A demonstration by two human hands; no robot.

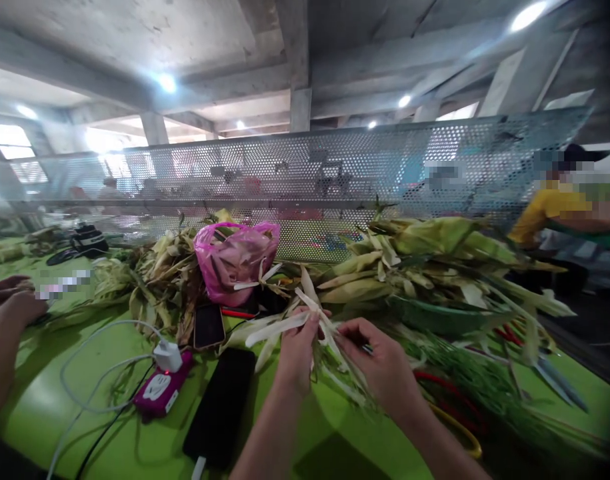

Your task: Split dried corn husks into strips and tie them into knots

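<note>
Centre front, over surface (49,400): left hand (295,357) and right hand (382,363) meet on 1 bundle of husk strips (285,325).
Left grip: closed around the bundle, thumb on top; pale strips fan out up and to the left of the fist.
Right grip: fingers curled shut on the strips' right side, touching the left hand's fingers. A thin dark bit shows under the fingers; cannot tell what it is.
Husk strips: held just above the surface, between phone (222,400) and basin (435,317), in front of the corn pile (425,250).
Step (judged): strips being gathered or pulled apart by hand, mid-way; both grips engaged.
Next move (judged): calls for a steady left hold while the right works single strips, loose ends kept off the phone and charger (161,392).
Container 1: pink bag (235,257), behind the hands, bulging, mouth crumpled; contents not readable, 1 husk piece lies against it.
Container 2: green basin, right of the hands, mostly covered by corn and husks; inside hidden.
Nearby: 2nd phone (208,325) near the bag; charger with white cable at left; green stalks (465,373) at right.
Others: another person's hand (9,300) at far left, well apart; mesh panel (335,167) behind the pile.
</note>
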